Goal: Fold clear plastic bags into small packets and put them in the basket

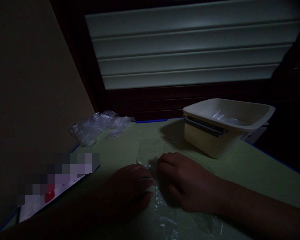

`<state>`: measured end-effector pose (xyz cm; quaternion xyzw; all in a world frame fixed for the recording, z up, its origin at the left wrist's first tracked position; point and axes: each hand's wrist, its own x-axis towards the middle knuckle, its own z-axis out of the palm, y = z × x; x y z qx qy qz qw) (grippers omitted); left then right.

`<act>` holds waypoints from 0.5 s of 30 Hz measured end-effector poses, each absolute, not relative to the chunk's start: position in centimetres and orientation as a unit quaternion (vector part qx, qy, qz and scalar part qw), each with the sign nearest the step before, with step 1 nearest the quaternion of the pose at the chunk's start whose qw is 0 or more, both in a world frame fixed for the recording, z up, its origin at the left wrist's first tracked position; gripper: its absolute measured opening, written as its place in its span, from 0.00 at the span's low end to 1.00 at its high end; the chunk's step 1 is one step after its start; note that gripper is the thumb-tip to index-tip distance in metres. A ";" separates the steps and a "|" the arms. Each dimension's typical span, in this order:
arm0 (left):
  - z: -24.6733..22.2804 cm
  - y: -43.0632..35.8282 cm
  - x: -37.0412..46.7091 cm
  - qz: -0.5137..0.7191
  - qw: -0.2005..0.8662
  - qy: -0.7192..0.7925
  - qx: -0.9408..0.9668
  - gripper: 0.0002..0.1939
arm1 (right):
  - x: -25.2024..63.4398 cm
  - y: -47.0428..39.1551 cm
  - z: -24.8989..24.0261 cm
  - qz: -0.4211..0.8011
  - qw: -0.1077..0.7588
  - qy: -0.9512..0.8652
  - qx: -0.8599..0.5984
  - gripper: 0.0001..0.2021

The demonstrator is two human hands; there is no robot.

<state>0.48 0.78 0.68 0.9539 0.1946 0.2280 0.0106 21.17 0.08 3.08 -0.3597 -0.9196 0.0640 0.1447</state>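
A clear plastic bag (150, 150) lies on the green table, partly under my hands. My left hand (131, 186) has its fingers curled at the bag's near left side, and a thin edge shows between its fingertips. Close beside it, my right hand (187, 181) is closed with its fingers bent down onto the bag. The fingertips of both hands nearly meet, and the exact pinch is dark and partly hidden. More clear plastic (165, 223) spreads below the hands toward the near edge.
A cream plastic basin (202, 136) with a grey handle stands at the back right, with clear plastic inside. Crumpled clear bags (97, 126) lie at the back left. A flat, partly blurred item with a red spot (50, 196) lies at the left. Behind is a slatted panel (185, 50).
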 end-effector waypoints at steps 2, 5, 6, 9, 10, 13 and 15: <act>0.6 0.8 0.6 0.218 0.009 0.205 0.954 0.07 | 21.3 -0.2 3.3 0.076 0.134 -0.927 -0.343 0.12; 0.8 0.8 0.7 0.195 -0.004 0.231 0.953 0.08 | 21.5 -0.3 3.3 0.104 0.121 -0.934 -0.320 0.16; 0.9 0.8 0.8 0.190 -0.006 0.238 0.952 0.08 | 21.5 -0.4 3.3 0.113 0.119 -0.934 -0.318 0.16; 1.1 0.7 0.9 0.191 -0.002 0.253 0.948 0.09 | 21.5 -0.5 3.4 0.136 0.113 -0.931 -0.318 0.14; 1.1 0.8 0.9 0.192 0.000 0.258 0.947 0.09 | 21.4 -0.5 3.5 0.142 0.111 -0.931 -0.316 0.13; 1.1 0.8 0.9 0.181 0.005 0.268 0.946 0.09 | 21.3 -0.8 3.7 0.157 0.106 -0.932 -0.309 0.13; 1.1 0.8 0.9 0.172 0.008 0.270 0.947 0.08 | 21.3 -0.9 3.7 0.164 0.112 -0.932 -0.303 0.14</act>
